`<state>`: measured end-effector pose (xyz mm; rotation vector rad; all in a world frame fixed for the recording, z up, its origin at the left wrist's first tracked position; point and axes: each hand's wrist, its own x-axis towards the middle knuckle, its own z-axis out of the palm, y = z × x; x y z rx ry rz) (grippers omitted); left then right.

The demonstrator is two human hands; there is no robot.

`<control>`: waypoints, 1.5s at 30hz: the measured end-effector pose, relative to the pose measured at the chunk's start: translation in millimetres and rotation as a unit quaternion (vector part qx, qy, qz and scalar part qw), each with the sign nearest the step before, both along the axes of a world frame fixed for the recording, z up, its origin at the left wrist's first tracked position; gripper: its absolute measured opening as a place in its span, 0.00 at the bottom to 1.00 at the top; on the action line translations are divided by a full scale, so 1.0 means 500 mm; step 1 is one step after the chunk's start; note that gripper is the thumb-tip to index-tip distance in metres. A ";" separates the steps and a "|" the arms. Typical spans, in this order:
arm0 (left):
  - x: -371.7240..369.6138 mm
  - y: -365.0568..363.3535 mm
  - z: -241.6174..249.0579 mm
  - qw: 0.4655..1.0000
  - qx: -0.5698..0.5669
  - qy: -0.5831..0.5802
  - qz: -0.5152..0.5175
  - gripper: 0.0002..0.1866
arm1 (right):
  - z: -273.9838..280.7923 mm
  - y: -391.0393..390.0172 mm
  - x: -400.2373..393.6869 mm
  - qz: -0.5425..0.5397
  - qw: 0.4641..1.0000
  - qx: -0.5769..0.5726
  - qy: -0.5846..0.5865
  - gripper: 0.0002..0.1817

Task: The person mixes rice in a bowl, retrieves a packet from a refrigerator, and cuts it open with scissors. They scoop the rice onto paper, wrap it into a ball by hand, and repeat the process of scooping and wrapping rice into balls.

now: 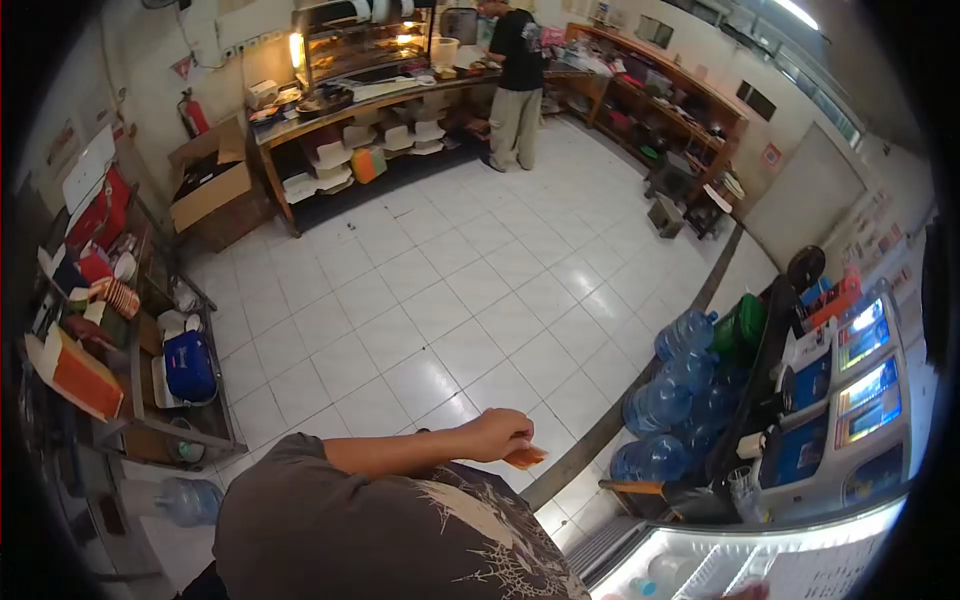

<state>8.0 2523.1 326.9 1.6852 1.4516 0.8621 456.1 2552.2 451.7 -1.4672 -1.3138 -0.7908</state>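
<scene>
My left hand (pixel 495 435) is held out in front of my body at the lower middle, its fingers closed on a small orange item (pixel 526 457), which looks like a packet. At the bottom right edge, a bit of my right hand (pixel 750 591) shows inside a lit white refrigerated case (pixel 700 545); most of it is cut off, and its grip is hidden. Beside it in the case are a pale rounded item and a small blue-green cap (pixel 641 587).
Large blue water bottles (pixel 660 405) and dispensers (pixel 800 450) stand at right. A person (pixel 520 80) stands at the back counter (pixel 370 100). A cardboard box (pixel 215 195) and a loaded shelf (pixel 170 420) are at left; another shelf (pixel 650 85) stands back right.
</scene>
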 end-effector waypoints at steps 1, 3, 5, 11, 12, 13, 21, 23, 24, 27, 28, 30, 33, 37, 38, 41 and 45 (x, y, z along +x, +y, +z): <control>-0.002 -0.018 -0.004 0.998 -0.016 -0.056 0.019 0.07 | -0.051 0.071 -0.112 0.204 0.972 -0.116 0.006 0.25; -0.003 -0.036 -0.006 0.997 0.039 -0.069 0.007 0.06 | -0.116 0.097 -0.314 0.453 0.843 -0.288 -0.030 0.22; -0.007 -0.056 -0.015 0.995 0.057 -0.075 0.015 0.06 | -0.142 0.062 -0.473 0.623 0.697 -0.350 -0.056 0.18; -0.084 -0.141 0.011 0.985 0.082 -0.023 0.153 0.09 | -0.192 0.046 -0.642 0.732 0.535 -0.418 -0.060 0.11; -0.089 -0.149 -0.009 0.974 0.110 -0.063 0.188 0.09 | -0.195 0.043 -0.657 0.723 0.540 -0.428 -0.039 0.10; -0.095 -0.161 0.001 0.968 0.098 -0.080 0.217 0.08 | -0.197 0.043 -0.668 0.712 0.549 -0.438 -0.017 0.09; -0.117 -0.163 -0.027 0.924 0.028 -0.239 0.298 0.11 | -0.250 0.017 -0.743 0.672 0.400 -0.573 0.244 0.08; -0.125 -0.151 -0.049 0.927 0.008 -0.276 0.254 0.15 | -0.245 0.007 -0.750 0.664 0.379 -0.577 0.286 0.08; -0.127 -0.148 -0.038 0.927 -0.015 -0.289 0.240 0.16 | -0.234 0.005 -0.753 0.663 0.373 -0.579 0.293 0.08; -0.142 -0.128 -0.035 0.884 -0.067 -0.426 0.178 0.21 | -0.210 0.004 -0.748 0.666 0.354 -0.592 0.284 0.09; -0.148 -0.124 -0.027 0.858 -0.080 -0.478 0.171 0.20 | -0.207 0.019 -0.742 0.673 0.345 -0.603 0.254 0.10; -0.165 -0.110 -0.008 0.876 -0.086 -0.461 0.117 0.21 | -0.200 0.054 -0.725 0.676 0.341 -0.627 0.184 0.11; -0.196 -0.082 0.017 0.969 -0.047 -0.242 -0.028 0.25 | -0.168 0.079 -0.708 0.665 0.382 -0.632 0.112 0.10; -0.222 -0.051 0.045 0.998 0.004 0.052 -0.025 0.15 | -0.164 0.108 -0.697 0.658 0.479 -0.581 -0.019 0.06; -0.224 -0.041 0.031 0.997 0.058 0.054 -0.019 0.14 | -0.166 0.111 -0.694 0.661 0.493 -0.564 -0.047 0.06; -0.230 -0.020 0.091 0.983 -0.042 0.132 -0.117 0.12 | -0.139 0.096 -0.704 0.663 0.523 -0.528 -0.093 0.05; -0.234 -0.009 0.087 0.989 0.014 0.103 -0.107 0.10 | -0.128 0.097 -0.716 0.659 0.553 -0.499 -0.103 0.07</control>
